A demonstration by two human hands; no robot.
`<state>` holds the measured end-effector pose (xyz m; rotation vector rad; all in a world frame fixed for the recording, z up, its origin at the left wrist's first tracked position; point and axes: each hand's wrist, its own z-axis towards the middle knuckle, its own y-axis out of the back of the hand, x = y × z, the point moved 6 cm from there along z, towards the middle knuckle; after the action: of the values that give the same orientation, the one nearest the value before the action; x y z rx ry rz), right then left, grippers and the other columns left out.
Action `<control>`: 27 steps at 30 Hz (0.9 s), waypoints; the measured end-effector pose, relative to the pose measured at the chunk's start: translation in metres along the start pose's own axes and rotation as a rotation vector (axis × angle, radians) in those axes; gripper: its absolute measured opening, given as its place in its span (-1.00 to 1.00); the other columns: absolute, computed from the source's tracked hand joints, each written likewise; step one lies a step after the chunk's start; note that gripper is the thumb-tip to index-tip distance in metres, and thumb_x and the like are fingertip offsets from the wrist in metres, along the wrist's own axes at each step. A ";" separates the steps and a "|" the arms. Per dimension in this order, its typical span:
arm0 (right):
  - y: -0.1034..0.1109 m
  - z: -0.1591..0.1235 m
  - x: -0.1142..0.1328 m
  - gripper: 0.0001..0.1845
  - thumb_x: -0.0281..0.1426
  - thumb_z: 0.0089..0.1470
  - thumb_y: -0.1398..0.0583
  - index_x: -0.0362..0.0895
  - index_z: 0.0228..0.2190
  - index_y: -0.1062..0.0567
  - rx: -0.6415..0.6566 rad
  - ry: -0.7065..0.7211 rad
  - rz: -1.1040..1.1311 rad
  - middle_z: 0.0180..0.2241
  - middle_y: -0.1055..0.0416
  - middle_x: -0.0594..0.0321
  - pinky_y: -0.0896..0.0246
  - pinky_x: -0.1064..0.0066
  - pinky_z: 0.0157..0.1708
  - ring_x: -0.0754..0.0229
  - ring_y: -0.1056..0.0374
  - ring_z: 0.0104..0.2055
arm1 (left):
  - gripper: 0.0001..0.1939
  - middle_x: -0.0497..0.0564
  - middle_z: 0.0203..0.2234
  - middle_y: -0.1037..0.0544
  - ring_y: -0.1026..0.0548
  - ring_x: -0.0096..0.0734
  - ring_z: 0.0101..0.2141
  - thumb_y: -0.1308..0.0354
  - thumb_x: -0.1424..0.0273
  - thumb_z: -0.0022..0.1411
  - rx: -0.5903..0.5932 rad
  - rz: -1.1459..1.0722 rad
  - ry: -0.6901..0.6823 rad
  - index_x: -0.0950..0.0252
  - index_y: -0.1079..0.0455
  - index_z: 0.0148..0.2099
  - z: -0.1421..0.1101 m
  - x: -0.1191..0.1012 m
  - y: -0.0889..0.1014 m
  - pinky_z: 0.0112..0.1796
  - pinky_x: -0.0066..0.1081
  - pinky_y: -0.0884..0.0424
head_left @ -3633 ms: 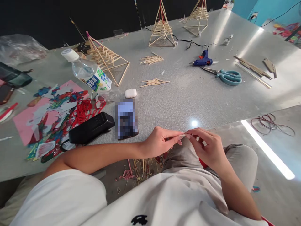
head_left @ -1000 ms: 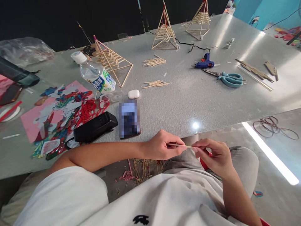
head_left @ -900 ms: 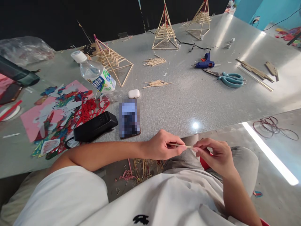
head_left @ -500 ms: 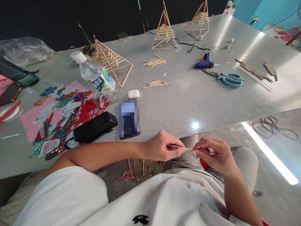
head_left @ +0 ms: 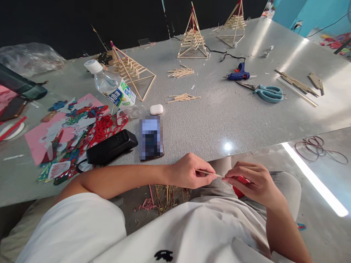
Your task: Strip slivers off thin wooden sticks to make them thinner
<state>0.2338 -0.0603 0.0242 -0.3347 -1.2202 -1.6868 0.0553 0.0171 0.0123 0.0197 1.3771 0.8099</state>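
Over my lap, just off the table's front edge, my left hand (head_left: 190, 171) pinches a thin wooden stick (head_left: 218, 175) between thumb and fingers. The stick points right. At its right end, the thumb and fingertips of my right hand (head_left: 251, 179) are closed on the tip. Part of the stick is hidden inside the left hand. Two small piles of similar sticks lie on the table: a farther pile (head_left: 181, 72) and a nearer pile (head_left: 183, 97). Behind them stands a stick pyramid (head_left: 192, 40), with another pyramid (head_left: 134, 71) to its left and a third pyramid (head_left: 233, 23) to its right.
On the grey table (head_left: 208, 124) are a phone (head_left: 151, 138), a white earbud case (head_left: 156, 109), a black case (head_left: 112, 147) and a water bottle (head_left: 115, 87). Red cord (head_left: 102, 126) and coloured scraps lie left. A blue glue gun (head_left: 239, 73) and scissors (head_left: 267, 93) lie right.
My right hand has shifted and turned slightly, its fingers now straighter at the stick's end. The left hand has hardly moved and keeps its hold. The view has drifted a little.
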 end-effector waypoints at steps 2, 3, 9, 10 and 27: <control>0.000 0.000 0.004 -0.92 -0.50 0.38 -0.35 -0.07 -0.19 -0.62 0.036 0.041 -0.047 -0.49 -0.49 0.33 -0.20 0.40 -0.48 0.28 -0.35 -0.48 | -0.71 -0.06 -0.63 -0.50 -0.29 -0.55 -0.59 -0.23 0.36 0.45 0.006 0.014 -0.017 0.35 -0.67 -0.31 0.000 -0.001 0.000 -0.50 -0.49 -0.25; 0.001 -0.001 0.007 -0.91 -0.51 0.39 -0.33 -0.07 -0.17 -0.62 0.048 0.059 -0.069 -0.50 -0.49 0.34 -0.20 0.39 -0.47 0.27 -0.35 -0.48 | -0.70 -0.07 -0.65 -0.48 -0.29 -0.54 -0.59 -0.23 0.36 0.46 0.012 0.027 -0.027 0.34 -0.66 -0.32 0.001 -0.002 -0.001 -0.49 -0.48 -0.26; 0.000 -0.005 0.019 -0.81 -0.51 0.47 -0.21 -0.06 -0.10 -0.64 0.104 0.084 -0.219 -0.49 -0.49 0.31 -0.15 0.35 -0.45 0.23 -0.36 -0.47 | -0.62 -0.11 -0.70 -0.38 -0.28 -0.50 -0.59 -0.19 0.34 0.50 0.060 0.136 -0.051 0.25 -0.63 -0.40 0.000 -0.004 -0.003 -0.45 -0.47 -0.31; 0.000 -0.005 0.020 -0.80 -0.50 0.47 -0.20 -0.07 -0.11 -0.64 0.113 0.085 -0.251 -0.48 -0.50 0.30 -0.16 0.34 -0.44 0.23 -0.36 -0.46 | -0.62 -0.11 -0.70 -0.38 -0.28 -0.50 -0.59 -0.18 0.34 0.50 0.060 0.146 -0.057 0.24 -0.63 -0.40 0.000 -0.004 -0.004 -0.45 -0.47 -0.31; 0.006 -0.009 0.011 -0.82 -0.54 0.46 -0.22 -0.10 -0.03 -0.60 0.054 0.117 -0.156 -0.45 -0.58 0.28 -0.24 0.39 -0.46 0.25 -0.42 -0.45 | -0.54 -0.15 -0.68 -0.24 -0.12 -0.51 -0.55 -0.12 0.36 0.54 0.075 0.017 -0.017 0.30 -0.52 -0.48 0.004 -0.008 0.002 -0.47 -0.45 -0.19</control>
<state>0.2359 -0.0734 0.0307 -0.1086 -1.2286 -1.7767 0.0579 0.0158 0.0209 0.0962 1.3927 0.7703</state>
